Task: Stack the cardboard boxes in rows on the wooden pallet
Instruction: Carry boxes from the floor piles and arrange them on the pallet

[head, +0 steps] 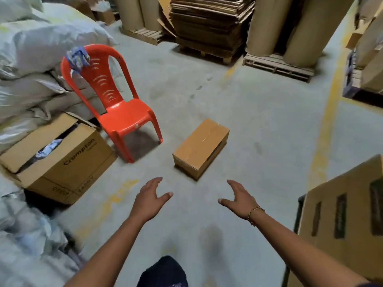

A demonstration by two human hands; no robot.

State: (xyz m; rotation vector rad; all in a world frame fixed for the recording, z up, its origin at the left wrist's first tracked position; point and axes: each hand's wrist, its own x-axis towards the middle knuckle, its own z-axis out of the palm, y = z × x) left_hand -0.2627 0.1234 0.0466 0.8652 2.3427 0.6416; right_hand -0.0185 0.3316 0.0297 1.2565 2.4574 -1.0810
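Observation:
A small sealed cardboard box (200, 149) lies on the grey concrete floor in the middle of the view. Both my arms stretch toward it. My left hand (150, 198) hovers below and left of the box, fingers spread, holding nothing. My right hand (241, 198), with a gold bracelet at the wrist, hovers below and right of the box, also spread and empty. Neither hand touches the box. A larger cardboard box (342, 220) with dark printed slots stands at the right edge.
A red plastic chair (113, 104) with a rag on its back stands left of the small box. An open box marked Crompton (60, 158) and white sacks (31, 59) fill the left. Wooden pallets (277, 66) with cardboard rolls and flat sheets (209, 23) line the back.

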